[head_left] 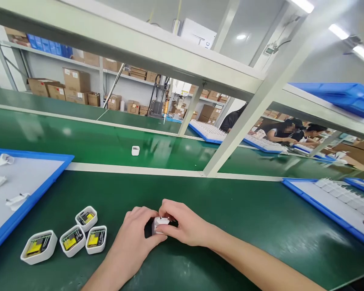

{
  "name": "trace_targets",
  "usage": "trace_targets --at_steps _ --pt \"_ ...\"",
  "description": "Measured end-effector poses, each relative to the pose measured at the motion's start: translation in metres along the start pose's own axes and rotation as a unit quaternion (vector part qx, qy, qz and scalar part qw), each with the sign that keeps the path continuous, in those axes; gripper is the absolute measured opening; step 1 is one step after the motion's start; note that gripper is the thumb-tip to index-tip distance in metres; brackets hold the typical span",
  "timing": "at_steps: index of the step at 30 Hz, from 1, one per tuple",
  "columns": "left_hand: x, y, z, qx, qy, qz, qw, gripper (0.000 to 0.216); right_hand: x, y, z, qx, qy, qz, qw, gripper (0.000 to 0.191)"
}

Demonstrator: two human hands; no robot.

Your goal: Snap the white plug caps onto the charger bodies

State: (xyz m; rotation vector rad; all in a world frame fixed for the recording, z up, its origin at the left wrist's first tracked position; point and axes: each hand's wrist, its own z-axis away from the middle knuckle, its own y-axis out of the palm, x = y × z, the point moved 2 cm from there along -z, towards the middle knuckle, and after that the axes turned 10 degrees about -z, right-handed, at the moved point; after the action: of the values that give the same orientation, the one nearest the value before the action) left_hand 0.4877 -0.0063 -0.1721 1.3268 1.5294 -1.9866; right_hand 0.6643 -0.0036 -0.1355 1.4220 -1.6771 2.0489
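1. White plastic makes up the small adapter [159, 222] that sits between the two hands, at or just above the dark green worktop [245, 210]; whether it touches the surface is hard to tell.
2. Left hand [135, 234]: thumb and fingers curve around the adapter's left side, closed against it, with the thumb at the near edge.
3. Right hand [185, 224]: thumb and bent forefinger pinch the adapter from the right, next to its metal pins; the other fingers are curled in.
4. Left of the left hand, four open white housings [45, 256] lie grouped on the worktop, yellow and black parts showing inside. Three stand close together; the leftmost is slightly apart.
5. Farther left, a blue-edged tray [50, 184] carries loose white plug pieces [17, 201].
6. Beyond the hands, one small white housing [135, 150] stands on the shiny green belt [103, 145].
7. Far to the right, another blue-edged tray [321, 210] holds a row of white pieces [346, 196].
8. Across the belt, co-workers [282, 135] lean over trays; cardboard boxes [75, 80] fill shelves behind.
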Motion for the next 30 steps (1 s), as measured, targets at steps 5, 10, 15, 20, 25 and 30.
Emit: trace_targets --at_steps 5,10,15,20,25,30 --pt "0.001 -0.001 -0.003 0.008 -0.001 0.004 1.000 0.008 -0.003 0.002 -0.002 0.024 -0.053 0.022 0.998 0.029" --pt "0.003 -0.002 -0.007 0.005 -0.011 0.009 1.000 0.007 -0.004 0.003 -0.001 0.007 -0.081 0.101 0.992 0.037" --pt "0.004 0.000 -0.006 0.004 0.000 -0.004 1.000 0.008 -0.006 0.009 0.000 -0.003 -0.077 0.119 0.990 0.039" --pt "0.004 0.002 -0.004 -0.021 0.035 -0.058 0.997 0.025 -0.016 0.001 0.003 -0.016 -0.051 0.155 0.987 0.040" --pt "0.002 -0.001 0.000 -0.025 0.043 -0.087 0.995 0.042 -0.047 -0.072 0.044 -0.137 0.131 0.218 0.957 0.042" --pt "-0.001 -0.001 0.002 -0.041 0.082 -0.140 0.986 0.025 -0.083 -0.184 0.108 -0.294 0.246 0.305 0.872 0.060"
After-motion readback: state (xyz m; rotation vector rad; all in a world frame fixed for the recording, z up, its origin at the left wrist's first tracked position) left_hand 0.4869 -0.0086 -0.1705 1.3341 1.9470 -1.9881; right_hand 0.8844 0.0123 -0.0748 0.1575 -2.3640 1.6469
